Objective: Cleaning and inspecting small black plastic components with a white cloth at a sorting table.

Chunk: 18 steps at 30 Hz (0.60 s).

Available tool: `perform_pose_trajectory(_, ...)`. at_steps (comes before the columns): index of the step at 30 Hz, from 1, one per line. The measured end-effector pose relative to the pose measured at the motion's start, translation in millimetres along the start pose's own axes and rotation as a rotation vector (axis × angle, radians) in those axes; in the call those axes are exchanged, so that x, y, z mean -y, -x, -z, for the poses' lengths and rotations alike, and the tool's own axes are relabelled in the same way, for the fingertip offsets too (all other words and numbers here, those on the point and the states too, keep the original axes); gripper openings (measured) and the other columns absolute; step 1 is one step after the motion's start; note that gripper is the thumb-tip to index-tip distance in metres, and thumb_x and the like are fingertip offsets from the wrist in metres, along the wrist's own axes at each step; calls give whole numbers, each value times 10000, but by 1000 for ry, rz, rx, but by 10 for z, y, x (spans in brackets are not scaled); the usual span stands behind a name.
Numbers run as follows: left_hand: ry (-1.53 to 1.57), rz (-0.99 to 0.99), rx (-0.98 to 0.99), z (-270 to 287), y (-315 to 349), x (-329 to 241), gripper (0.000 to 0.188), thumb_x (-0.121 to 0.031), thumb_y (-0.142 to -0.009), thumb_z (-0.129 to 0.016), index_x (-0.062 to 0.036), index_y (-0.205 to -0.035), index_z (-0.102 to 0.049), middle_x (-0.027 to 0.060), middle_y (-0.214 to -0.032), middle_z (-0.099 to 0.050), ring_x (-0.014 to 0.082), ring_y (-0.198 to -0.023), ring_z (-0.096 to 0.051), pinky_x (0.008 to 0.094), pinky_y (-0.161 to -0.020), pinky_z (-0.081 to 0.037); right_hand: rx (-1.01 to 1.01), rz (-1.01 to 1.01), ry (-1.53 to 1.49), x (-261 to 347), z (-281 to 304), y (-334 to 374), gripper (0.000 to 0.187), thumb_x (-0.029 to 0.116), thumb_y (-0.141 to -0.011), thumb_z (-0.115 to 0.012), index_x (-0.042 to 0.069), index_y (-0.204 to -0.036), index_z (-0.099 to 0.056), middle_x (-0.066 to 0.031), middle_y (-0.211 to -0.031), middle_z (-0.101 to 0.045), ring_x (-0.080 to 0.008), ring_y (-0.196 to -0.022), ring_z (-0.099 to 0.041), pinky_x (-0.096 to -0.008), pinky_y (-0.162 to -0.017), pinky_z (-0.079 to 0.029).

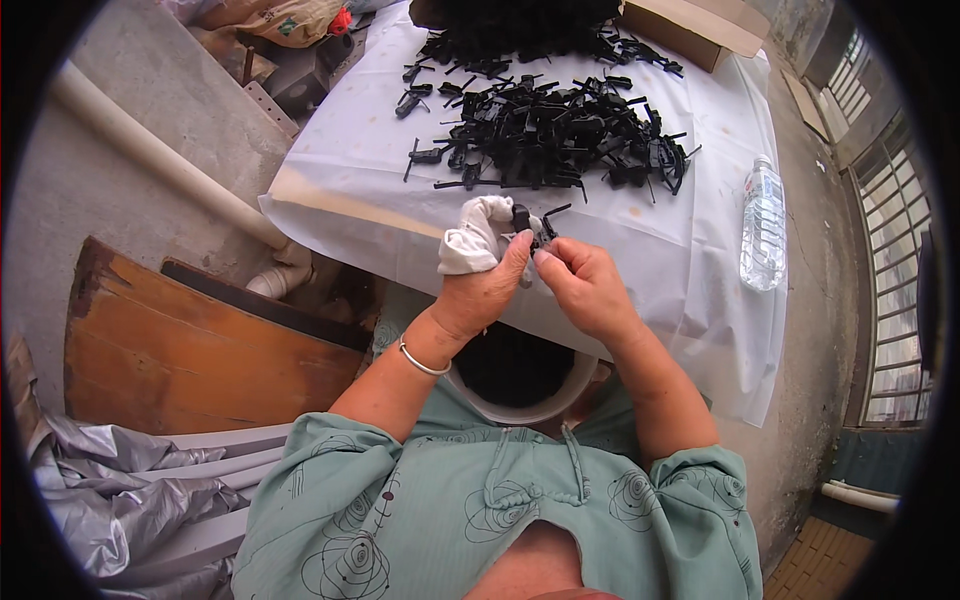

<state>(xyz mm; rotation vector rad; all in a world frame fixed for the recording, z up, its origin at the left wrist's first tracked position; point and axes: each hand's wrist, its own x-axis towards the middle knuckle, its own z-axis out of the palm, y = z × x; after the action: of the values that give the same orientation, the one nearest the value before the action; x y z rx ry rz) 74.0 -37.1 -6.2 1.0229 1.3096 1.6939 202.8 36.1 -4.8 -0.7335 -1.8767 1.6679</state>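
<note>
Head view of bench work, read from near to far. Directly below the fingers, close against the person's lap, stands a round white bucket (pixel 520 405) with a dark inside, placed where anything released from the hands would drop into it. Above its rim the two hands meet. The left hand (pixel 485 290) has its fingers curled and pressed around a bunched white cloth (pixel 475 235), which rises past its fingertips, while its thumb reaches across toward the other hand; the cloth appears to serve as padding or as a wipe between skin and part, though which cannot be told. The right hand (pixel 585 285) has its thumb and forefinger pressed together, pinching a small black plastic part (pixel 535 228) that sits just beyond the fingertips of both hands, with one thin arm projecting up and to the right; holding it between two hands over the edge of the work surface keeps it steady and close to the eyes. Beyond the fingertips a white plastic sheet (pixel 360 160) covers the table, presumably so that small dark pieces show clearly. Farther out on it lies a heap of black plastic parts (pixel 560 135), within an easy reach of either hand. To the right of the fingers, well apart, a clear water bottle (pixel 763 225) lies on the sheet. Farthest off, a cardboard box (pixel 700 25) sits at the sheet's far edge.
</note>
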Motion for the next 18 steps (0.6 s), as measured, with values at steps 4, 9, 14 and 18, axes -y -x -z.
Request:
perform_pose_trajectory(4,-244,-266,-13,63,-47,144,295,-61,-869,-546,-5,-1138,-437,49,-955,-549,70,-782,-505,206,-639,-458,-109,546,451,80,6,26,215,142,-811,-629,12,-687,-512,-14,-560,-430,-97,-493,-409,-267,-438,-319)
perform_pose_trajectory(9,11,91,195,19,68,-172,287,-84,-891,-514,18,-1155,-465,58,-938,-570,49,-767,-518,203,-594,-459,-233,509,388,57,64,-38,221,125,-762,-677,7,-692,-505,-70,-563,-433,-161,-482,-410,-279,-450,-336)
perform_pose_trajectory(14,-9,41,112,2,49,-93,264,-69,-892,-496,16,-1142,-477,53,-911,-571,58,-657,-534,199,-531,-460,-35,619,428,216,93,72,206,116,-768,-672,14,-692,-511,-60,-564,-434,-138,-488,-400,-272,-450,-331)
perform_pose_trajectory(18,51,136,218,-37,104,-193,234,-40,-879,-491,26,-1104,-484,41,-839,-577,63,-605,-541,196,-501,-456,-277,483,405,98,74,8,171,119,-800,-646,19,-727,-528,-33,-599,-453,-106,-503,-391,-257,-462,-334)
